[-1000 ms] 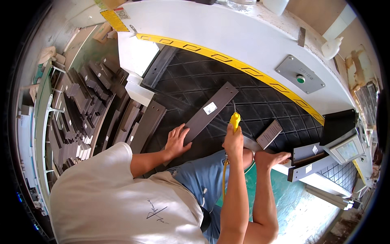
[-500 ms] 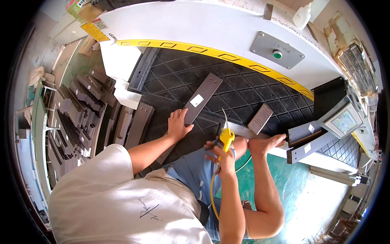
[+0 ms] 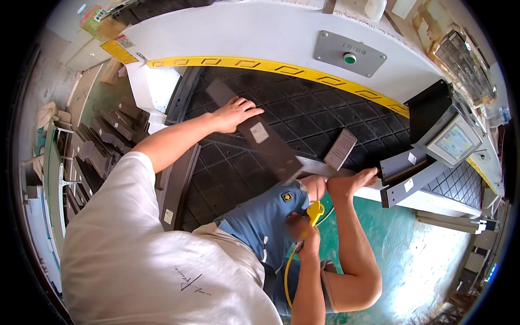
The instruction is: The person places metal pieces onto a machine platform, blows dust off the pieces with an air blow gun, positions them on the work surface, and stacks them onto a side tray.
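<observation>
My left hand [image 3: 233, 115] grips a long dark brown panel [image 3: 275, 153] across its upper part, with the fingers over its face. The panel carries a pale label, slants from upper left to lower right, and is somewhat blurred. Its lower end is close to my knee. My right hand [image 3: 309, 242] is closed around a yellow air blow gun [image 3: 315, 211], low beside my thigh. A yellow hose [image 3: 287, 281] runs down from the gun. A brown blur next to the gun's handle hides part of that hand's fingers.
A small brown block [image 3: 340, 149] lies on the black ribbed mat [image 3: 325, 111]. Two dark pieces [image 3: 406, 179] stand beside a touchscreen panel [image 3: 455, 142] on the right. A green button [image 3: 349, 58] sits on the white machine. Stacked dark panels [image 3: 111, 130] fill the left.
The dark panel has swung from slanting up-right to slanting down-right. My left hand has moved up with it. My right hand has lowered the blow gun toward me.
</observation>
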### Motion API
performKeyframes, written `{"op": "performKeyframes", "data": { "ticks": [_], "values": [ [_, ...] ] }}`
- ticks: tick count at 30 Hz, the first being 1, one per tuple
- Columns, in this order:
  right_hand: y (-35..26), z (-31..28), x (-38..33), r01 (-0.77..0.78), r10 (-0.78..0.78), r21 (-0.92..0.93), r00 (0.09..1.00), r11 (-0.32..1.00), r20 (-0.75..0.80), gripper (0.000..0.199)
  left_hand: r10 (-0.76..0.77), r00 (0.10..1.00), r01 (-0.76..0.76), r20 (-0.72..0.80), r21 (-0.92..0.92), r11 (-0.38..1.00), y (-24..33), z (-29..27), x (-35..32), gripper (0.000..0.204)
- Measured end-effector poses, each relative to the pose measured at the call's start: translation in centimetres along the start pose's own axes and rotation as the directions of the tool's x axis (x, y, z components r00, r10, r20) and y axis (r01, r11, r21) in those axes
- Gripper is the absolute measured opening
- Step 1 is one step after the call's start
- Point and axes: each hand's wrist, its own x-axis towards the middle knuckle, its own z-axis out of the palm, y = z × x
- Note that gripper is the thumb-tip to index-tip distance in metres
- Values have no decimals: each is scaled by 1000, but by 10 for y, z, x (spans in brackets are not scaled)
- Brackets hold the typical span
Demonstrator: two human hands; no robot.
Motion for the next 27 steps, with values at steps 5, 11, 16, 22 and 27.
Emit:
{"op": "performKeyframes", "data": {
  "ticks": [5,11,16,22,27],
  "values": [
    [12,13,-9,-2,19,-116,990,993,139,43,-15,999,9,46,113,994,-51,59,-24,76],
    [5,41,-56,-2,33,-263,993,965,115,41,-192,977,191,-92,-18,981,22,106,-41,91],
    [-8,91,-92,96,182,-871,961,482,207,50,-37,999,28,-28,-272,962,95,118,-84,104],
    [11,86,-85,137,109,-848,969,512,222,44,-129,990,100,-57,-367,925,133,121,-83,110],
    [26,87,-83,118,-25,-808,992,577,128,40,-112,991,80,-75,-342,936,133,129,-82,108]
  ]
}}
